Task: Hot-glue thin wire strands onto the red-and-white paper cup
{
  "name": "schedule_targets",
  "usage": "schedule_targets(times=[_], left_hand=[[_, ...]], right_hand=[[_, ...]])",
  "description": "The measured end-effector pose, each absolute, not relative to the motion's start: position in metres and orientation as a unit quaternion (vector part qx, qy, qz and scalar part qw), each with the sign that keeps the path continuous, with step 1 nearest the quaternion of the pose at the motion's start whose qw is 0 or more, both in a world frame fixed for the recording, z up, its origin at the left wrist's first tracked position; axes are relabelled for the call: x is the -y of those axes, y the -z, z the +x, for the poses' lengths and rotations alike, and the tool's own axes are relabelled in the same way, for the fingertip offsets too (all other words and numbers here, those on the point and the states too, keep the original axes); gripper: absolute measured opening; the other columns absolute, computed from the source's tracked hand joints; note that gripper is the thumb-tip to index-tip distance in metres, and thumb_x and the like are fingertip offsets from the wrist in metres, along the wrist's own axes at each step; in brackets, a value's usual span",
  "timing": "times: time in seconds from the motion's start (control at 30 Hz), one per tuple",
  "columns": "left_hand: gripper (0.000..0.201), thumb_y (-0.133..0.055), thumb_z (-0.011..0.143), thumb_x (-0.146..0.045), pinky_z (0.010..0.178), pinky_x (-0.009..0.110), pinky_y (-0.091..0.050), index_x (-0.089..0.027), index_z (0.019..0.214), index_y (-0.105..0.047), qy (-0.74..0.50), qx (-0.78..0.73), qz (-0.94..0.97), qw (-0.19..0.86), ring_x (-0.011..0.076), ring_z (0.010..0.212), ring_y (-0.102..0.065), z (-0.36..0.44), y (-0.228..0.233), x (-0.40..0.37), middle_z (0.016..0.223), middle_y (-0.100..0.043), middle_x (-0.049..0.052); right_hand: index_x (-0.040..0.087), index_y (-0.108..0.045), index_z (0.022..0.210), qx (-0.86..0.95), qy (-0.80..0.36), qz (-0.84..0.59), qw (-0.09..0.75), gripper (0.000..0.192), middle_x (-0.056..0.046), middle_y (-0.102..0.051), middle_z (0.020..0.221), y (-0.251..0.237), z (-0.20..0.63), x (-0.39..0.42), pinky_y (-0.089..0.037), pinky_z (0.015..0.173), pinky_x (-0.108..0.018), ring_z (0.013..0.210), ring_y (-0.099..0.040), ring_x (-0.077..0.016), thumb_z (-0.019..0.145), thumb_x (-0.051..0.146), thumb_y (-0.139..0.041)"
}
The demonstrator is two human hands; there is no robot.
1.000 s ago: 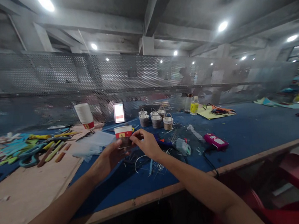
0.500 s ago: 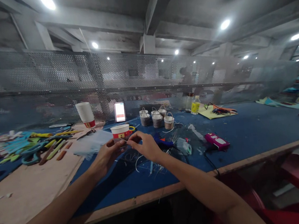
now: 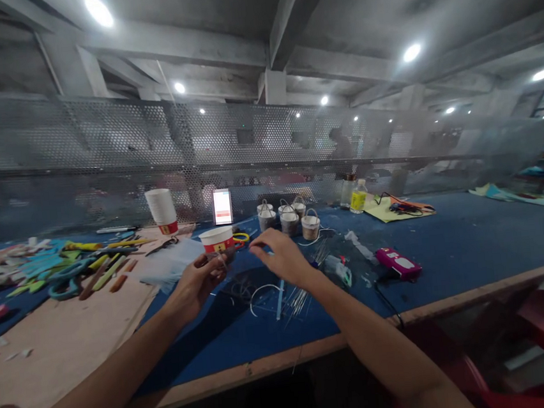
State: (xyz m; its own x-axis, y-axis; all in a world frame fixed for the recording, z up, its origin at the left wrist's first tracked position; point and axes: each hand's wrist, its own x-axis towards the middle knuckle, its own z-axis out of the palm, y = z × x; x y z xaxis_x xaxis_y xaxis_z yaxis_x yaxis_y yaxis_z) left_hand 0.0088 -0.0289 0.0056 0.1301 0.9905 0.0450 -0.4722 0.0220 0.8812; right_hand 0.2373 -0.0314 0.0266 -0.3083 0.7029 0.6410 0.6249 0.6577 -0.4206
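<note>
- In the head view, the left hand pinches a paper cup low on its side, thumb on the near face, fingers curled behind.
- The cup is red with a white rim, its lower part brownish; it sits upright in that grip, over the near left part of the blue worktop.
- The right hand hangs just to the cup's right, apart from it, fingertips bunched near the thumb; from here I can't tell whether they pinch anything thin.
- A yellow loop shows between the cup and the right hand.
- Beyond the right hand stand little buckets with arched handles.
- Behind the cup, a bright screen stands upright; left of it leans a stack of white cups.
- A white cord curls below the right hand, beside thin strands.
- Farther right lie a magenta box and a yellow-labelled bottle, which stands upright.
</note>
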Motion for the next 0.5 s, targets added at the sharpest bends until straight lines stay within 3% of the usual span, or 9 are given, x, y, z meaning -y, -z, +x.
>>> schedule_targets(times=[0.1, 0.23, 0.4, 0.5], left_hand=[[0.029, -0.085, 0.072, -0.004, 0.060, 0.017, -0.059, -0.013, 0.097, -0.076, -0.584, -0.343, 0.386, 0.627, 0.0100, 0.062, -0.069, 0.007, -0.006, 0.027, 0.082, -0.077, 0.004], [0.023, -0.085, 0.072, -0.002, 0.059, 0.017, -0.060, -0.014, 0.088, -0.075, -0.583, -0.343, 0.380, 0.630, 0.0117, 0.061, -0.071, 0.004, -0.003, 0.022, 0.076, -0.076, 0.003], [0.022, -0.082, 0.073, 0.001, 0.056, 0.018, -0.061, -0.014, 0.086, -0.076, -0.582, -0.348, 0.374, 0.633, 0.0118, 0.058, -0.070, 0.004, -0.004, 0.023, 0.078, -0.077, 0.005], [0.019, -0.080, 0.075, 0.001, 0.055, 0.017, -0.060, -0.014, 0.087, -0.076, -0.585, -0.341, 0.376, 0.633, 0.0103, 0.056, -0.068, 0.005, -0.005, 0.024, 0.077, -0.076, 0.005]], right_hand=[[0.018, -0.072, 0.116, 0.786, -0.014, -0.533, 0.313, 0.022, -0.008, -0.074, 0.112, -0.035, 0.273, 0.028, -0.048, 0.090, -0.032, 0.101, -0.068, -0.0206, 0.101, 0.030, -0.063], [0.017, -0.068, 0.124, 0.774, 0.007, -0.625, 0.099, 0.033, -0.012, -0.073, 0.118, -0.028, 0.308, 0.030, -0.048, 0.084, -0.031, 0.103, -0.070, -0.0239, 0.099, 0.038, -0.065], [0.017, -0.062, 0.133, 0.769, 0.041, -0.637, 0.036, 0.045, -0.018, -0.067, 0.132, -0.011, 0.309, 0.035, -0.050, 0.090, -0.036, 0.117, -0.068, -0.0312, 0.093, 0.036, -0.071], [0.015, -0.059, 0.135, 0.767, 0.059, -0.639, 0.021, 0.045, -0.020, -0.069, 0.128, -0.005, 0.304, 0.033, -0.050, 0.094, -0.040, 0.116, -0.069, -0.0335, 0.094, 0.031, -0.068]])
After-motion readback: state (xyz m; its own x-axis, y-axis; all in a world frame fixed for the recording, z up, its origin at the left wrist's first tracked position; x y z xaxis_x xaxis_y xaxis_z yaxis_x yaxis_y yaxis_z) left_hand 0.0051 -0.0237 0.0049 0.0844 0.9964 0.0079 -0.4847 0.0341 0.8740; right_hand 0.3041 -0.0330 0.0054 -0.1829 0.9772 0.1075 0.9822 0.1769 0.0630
